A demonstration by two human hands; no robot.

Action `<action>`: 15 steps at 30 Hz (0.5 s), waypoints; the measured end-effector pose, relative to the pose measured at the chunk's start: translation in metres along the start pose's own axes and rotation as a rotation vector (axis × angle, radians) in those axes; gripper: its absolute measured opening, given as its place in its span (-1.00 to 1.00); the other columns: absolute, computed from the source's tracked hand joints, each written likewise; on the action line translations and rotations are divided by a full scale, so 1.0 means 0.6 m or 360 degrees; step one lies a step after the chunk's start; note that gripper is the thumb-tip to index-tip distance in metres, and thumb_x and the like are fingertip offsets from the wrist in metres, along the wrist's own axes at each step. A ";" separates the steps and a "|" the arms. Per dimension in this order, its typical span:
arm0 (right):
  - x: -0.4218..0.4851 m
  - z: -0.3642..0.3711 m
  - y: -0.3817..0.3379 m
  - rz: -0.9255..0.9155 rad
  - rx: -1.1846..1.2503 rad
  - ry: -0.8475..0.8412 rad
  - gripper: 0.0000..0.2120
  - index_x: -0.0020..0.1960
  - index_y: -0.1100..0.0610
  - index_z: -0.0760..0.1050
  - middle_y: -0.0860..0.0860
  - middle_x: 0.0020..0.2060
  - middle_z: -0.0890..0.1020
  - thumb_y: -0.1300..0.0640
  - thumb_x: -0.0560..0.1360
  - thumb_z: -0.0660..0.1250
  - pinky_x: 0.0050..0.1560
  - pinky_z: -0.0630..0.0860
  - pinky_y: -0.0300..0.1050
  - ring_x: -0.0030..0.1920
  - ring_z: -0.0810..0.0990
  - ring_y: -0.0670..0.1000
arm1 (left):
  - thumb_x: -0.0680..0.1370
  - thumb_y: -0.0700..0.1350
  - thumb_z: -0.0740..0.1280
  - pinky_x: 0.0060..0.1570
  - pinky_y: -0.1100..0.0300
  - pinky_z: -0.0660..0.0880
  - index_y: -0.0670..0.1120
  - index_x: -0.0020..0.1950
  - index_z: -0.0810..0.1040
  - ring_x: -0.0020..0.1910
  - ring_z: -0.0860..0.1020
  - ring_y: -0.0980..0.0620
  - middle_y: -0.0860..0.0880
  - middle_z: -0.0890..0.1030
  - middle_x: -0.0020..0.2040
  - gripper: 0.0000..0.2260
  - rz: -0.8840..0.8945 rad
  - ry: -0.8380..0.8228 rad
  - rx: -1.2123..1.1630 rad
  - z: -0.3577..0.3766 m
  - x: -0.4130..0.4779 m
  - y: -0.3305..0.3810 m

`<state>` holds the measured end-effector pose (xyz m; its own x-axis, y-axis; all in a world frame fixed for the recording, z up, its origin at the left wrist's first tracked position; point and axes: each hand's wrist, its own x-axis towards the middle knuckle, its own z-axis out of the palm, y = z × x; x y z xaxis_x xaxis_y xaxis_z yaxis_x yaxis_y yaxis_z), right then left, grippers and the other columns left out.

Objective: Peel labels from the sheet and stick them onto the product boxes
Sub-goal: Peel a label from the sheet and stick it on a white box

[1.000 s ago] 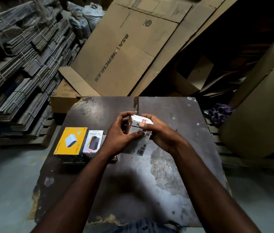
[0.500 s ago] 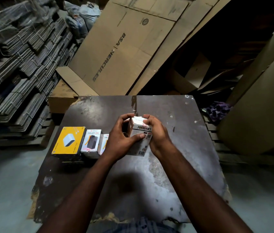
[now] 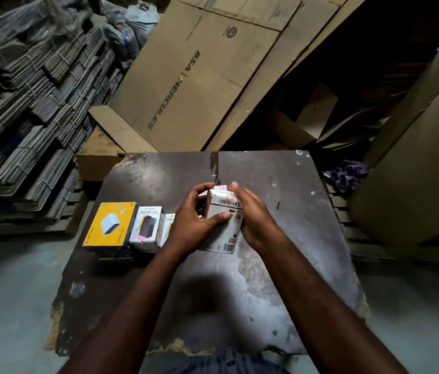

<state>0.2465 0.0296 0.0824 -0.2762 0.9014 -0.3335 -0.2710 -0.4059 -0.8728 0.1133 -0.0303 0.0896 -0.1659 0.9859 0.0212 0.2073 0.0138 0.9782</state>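
A white product box [image 3: 222,228] stands upright near the middle of the dark table [image 3: 280,238]. My left hand [image 3: 194,220] grips it from the left, thumb across its front face. My right hand [image 3: 253,211] lies against its right side, with its fingers reaching the top edge, where a white label with red print [image 3: 219,188] sits. To the left lie a yellow box [image 3: 110,228], a white "Halley 20K" box [image 3: 146,225] and a second one [image 3: 167,228] partly hidden by my left hand. No label sheet is visible.
Flattened cardboard sheets [image 3: 199,76] lean behind the table. Bundled stacks of folded cartons [image 3: 24,117] fill the left side. A tall cardboard roll [image 3: 415,171] and a purple cloth [image 3: 350,174] are at the right. Grey floor surrounds the table.
The box has been turned more upright, so its printed front faces me. My right hand slid from the top face to the box's right side and top edge.
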 end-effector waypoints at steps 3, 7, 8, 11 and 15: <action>-0.004 -0.004 0.002 -0.0038 -0.0289 -0.0101 -0.47 0.27 0.21 0.47 0.14 0.04 0.68 -0.19 0.52 0.36 0.02 0.58 0.02 0.00 0.67 0.10 | 0.44 -0.18 0.54 -0.03 0.16 0.64 0.05 0.35 0.44 0.02 0.66 0.10 -0.01 0.62 0.13 -0.47 -0.0068 -0.0010 -0.0087 -0.004 0.005 0.000; -0.008 -0.013 0.002 -0.0247 -0.0690 -0.0094 -0.58 0.21 0.12 0.43 0.04 0.03 0.67 -0.17 0.55 0.33 -0.11 0.58 -0.17 -0.04 0.68 -0.03 | 0.46 -0.16 0.51 -0.05 0.18 0.64 0.04 0.36 0.44 0.01 0.66 0.11 -0.03 0.62 0.14 -0.49 -0.0112 -0.0023 -0.0119 -0.002 0.007 0.002; -0.007 -0.017 0.000 -0.0240 -0.0731 -0.0139 -0.59 0.22 0.11 0.43 0.03 0.04 0.68 -0.17 0.55 0.33 -0.08 0.60 -0.14 -0.02 0.68 -0.02 | 0.46 -0.16 0.51 -0.04 0.17 0.64 0.05 0.36 0.44 0.01 0.66 0.11 -0.02 0.62 0.14 -0.49 -0.0122 -0.0030 -0.0136 -0.003 0.006 0.001; -0.005 -0.033 -0.007 -0.0141 -0.0818 -0.0346 -0.63 0.28 0.06 0.40 0.05 0.12 0.65 -0.10 0.57 0.33 0.07 0.62 -0.04 0.10 0.66 0.02 | 0.47 -0.19 0.50 -0.08 0.21 0.63 0.06 0.36 0.44 -0.02 0.66 0.17 0.03 0.62 0.12 -0.49 -0.0140 -0.0059 -0.0152 -0.005 0.002 0.000; -0.002 -0.050 -0.022 -0.0023 -0.0692 -0.0502 -0.59 0.38 0.12 0.37 0.13 0.20 0.62 0.10 0.57 0.37 0.18 0.57 0.05 0.18 0.63 0.10 | 0.46 -0.22 0.50 -0.11 0.28 0.60 0.04 0.36 0.45 -0.03 0.66 0.21 0.00 0.63 0.11 -0.48 -0.0137 -0.0069 -0.0183 -0.003 0.000 -0.001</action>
<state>0.2782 0.0387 0.0838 -0.5568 0.7904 -0.2555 0.1116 -0.2336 -0.9659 0.1115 -0.0305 0.0894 -0.1363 0.9882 -0.0704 0.0821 0.0820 0.9932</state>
